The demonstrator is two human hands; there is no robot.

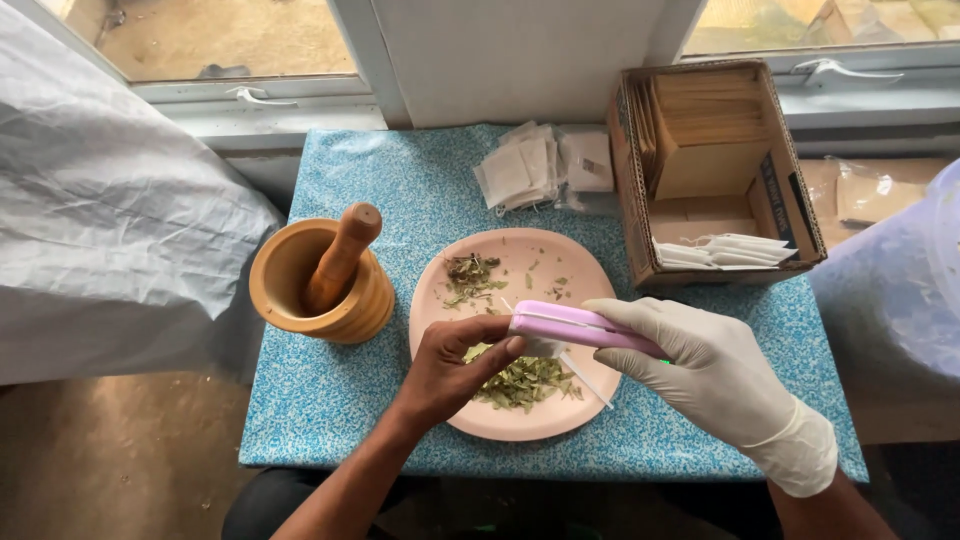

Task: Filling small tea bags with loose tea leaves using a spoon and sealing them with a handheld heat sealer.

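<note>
Looking down from head height, the view took in a small table with a blue speckled cloth [350, 400] at the centre of the frame, below a window. The right hand [700, 365], in a white glove, was closed around a slim pink handheld sealer [575, 325] just right of centre, holding it level over a pink plate [520, 425]. The bare left hand [450, 365] sat just left of it, fingertips pinched together on a small white tea bag [540, 347] at the sealer's tip, with its thin string [590, 385] trailing down to the right. Dried green leaves [520, 380] lay in a loose heap on the plate beneath both hands, with a smaller scatter toward the plate's upper left. A wooden mortar and pestle [325, 275] stood left of the plate, a stack of empty white bags [530, 165] near the top centre, and a cardboard box [715, 170] of packets at the upper right. The likely risks: bare fingertips lay touching the sealer's tip and could be nipped or burned if it was hot; a tilted bag could spill leaves; a crooked grip could leave a weak seam; the string might get caught in the seal.
</note>
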